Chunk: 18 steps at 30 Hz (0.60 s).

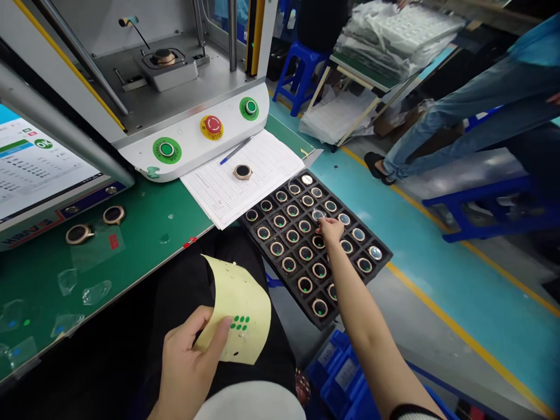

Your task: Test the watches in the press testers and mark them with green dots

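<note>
My left hand [195,350] pinches a curved yellow sticker sheet [242,291] between thumb and fingers; a small group of green dot stickers [240,322] shows beside the thumb. Out over the black compartment tray [301,303], my right hand [331,228] has its fingers closed at a round watch case [318,215] in one compartment. Whether a sticker is between those fingertips cannot be made out. Round watch cases fill the tray, many with a green dot on the dark face. Some at the far right side look silvery and show no dot.
A machine with green buttons and a red stop button [213,124] stands at the back left, beside a screen [41,169]. Paper forms [271,169] carry a pen and one watch case [242,171]. Blue bins [339,367] sit below; a person's legs [441,111] are at right.
</note>
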Motion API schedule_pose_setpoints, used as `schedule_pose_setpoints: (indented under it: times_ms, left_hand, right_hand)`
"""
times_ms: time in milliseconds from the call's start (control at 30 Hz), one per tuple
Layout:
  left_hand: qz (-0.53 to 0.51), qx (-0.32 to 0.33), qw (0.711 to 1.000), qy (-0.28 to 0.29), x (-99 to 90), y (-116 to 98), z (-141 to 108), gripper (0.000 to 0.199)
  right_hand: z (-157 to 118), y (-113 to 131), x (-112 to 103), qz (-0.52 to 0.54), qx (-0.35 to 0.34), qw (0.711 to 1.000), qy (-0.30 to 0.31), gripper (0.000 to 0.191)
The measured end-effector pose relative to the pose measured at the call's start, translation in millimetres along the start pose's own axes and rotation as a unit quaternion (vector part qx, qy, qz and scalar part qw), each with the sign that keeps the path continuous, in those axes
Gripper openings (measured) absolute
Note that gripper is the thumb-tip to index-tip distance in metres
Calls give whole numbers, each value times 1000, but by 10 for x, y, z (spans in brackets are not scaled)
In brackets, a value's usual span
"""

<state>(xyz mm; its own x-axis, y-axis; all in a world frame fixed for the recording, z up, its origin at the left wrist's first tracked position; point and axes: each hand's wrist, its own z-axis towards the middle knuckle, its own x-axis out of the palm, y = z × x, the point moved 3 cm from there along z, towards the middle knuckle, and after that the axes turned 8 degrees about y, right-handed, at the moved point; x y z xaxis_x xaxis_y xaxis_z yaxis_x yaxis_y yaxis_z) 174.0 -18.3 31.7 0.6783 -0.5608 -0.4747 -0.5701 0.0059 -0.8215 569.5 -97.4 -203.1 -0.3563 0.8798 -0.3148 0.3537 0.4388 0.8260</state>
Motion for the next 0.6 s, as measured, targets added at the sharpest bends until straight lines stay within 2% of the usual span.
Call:
schedule_pose_setpoints:
  times_ms: [100,167,233,333,433,467,533,600]
  left_hand:
    - [-14,6,1000,-8,-30,6,-19,35]
    - [-24,5,1000,-18,-62,18,-27,36]
    - [-38,-4,999,-27,-92,33,-34,34]
    - [-79,-40,996,-26,-112,57,-46,31]
    - [-126,-60,990,-27,-120,66,-77,28]
    - [-134,-55,989,-25,-123,66,-91,27]
    - [-137,-35,990,-16,-133,73,-124,27]
    - [-137,-17,990,3,-138,95,-162,27]
  right_hand:
    - [-141,203,16,23,-16,1000,14,29]
    - [-346,356,45,39,-46,998,34,27]
    - [-703,482,101,55,-92,992,67,23]
    - [-1540,605,193,83,-183,968,151,22]
    - [-2503,715,217,93,-274,927,237,14]
    - [-2791,771,214,83,-331,903,262,7]
    - [-3265,884,212,22,-480,830,283,18]
    - [-3534,948,227,-21,-573,772,275,26]
